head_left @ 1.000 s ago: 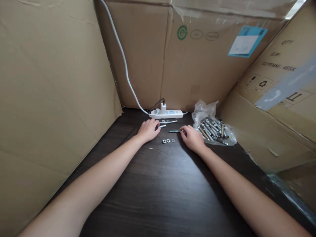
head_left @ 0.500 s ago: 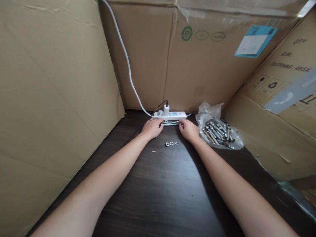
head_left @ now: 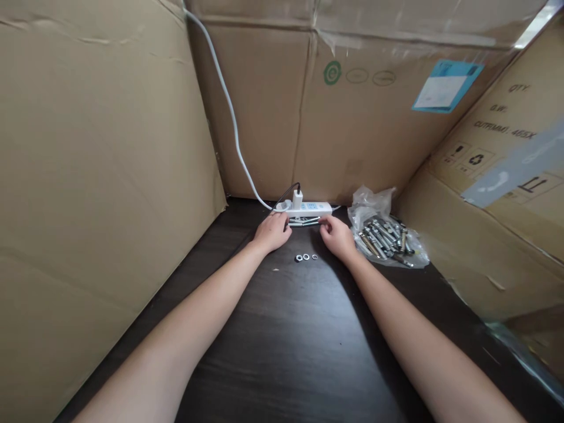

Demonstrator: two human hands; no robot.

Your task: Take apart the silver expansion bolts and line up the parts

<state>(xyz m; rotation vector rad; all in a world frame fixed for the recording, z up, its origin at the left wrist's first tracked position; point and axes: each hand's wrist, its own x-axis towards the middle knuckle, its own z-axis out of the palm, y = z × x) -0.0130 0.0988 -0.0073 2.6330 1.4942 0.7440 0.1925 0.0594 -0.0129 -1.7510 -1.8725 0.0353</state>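
We're reaching both bare hands to the far side of the dark table (head_left: 273, 329), and between them thin metal rods (head_left: 311, 221) are lying just in front of the white power strip (head_left: 326, 208). Our left hand (head_left: 272, 231) is resting palm down at the rods' left ends, fingers bending; we're not managing to tell whether they're pinching anything, as the tips are blending into the metal. Our right hand (head_left: 337, 234) is curling its thumb and forefinger at the right end of a slanting rod, and whether they're clamping it or only touching it, we can't tell.

Nearer to us, a nut (head_left: 299, 258), a washer (head_left: 306, 257) and a thin ring (head_left: 314, 257) are sitting in a short row. Beside our right hand, a clear plastic bag (head_left: 371, 201) is lying open, with a heap of metal bolts (head_left: 383, 237) filling it. A white plug (head_left: 298, 200) is standing up from the strip with a black cord (head_left: 286, 191) running off it, and a white cable (head_left: 235, 132) is snaking down the back cardboard box (head_left: 259, 76). More cardboard is walling us in on both sides, and a blue-edged label (head_left: 443, 88) is showing on the back box.
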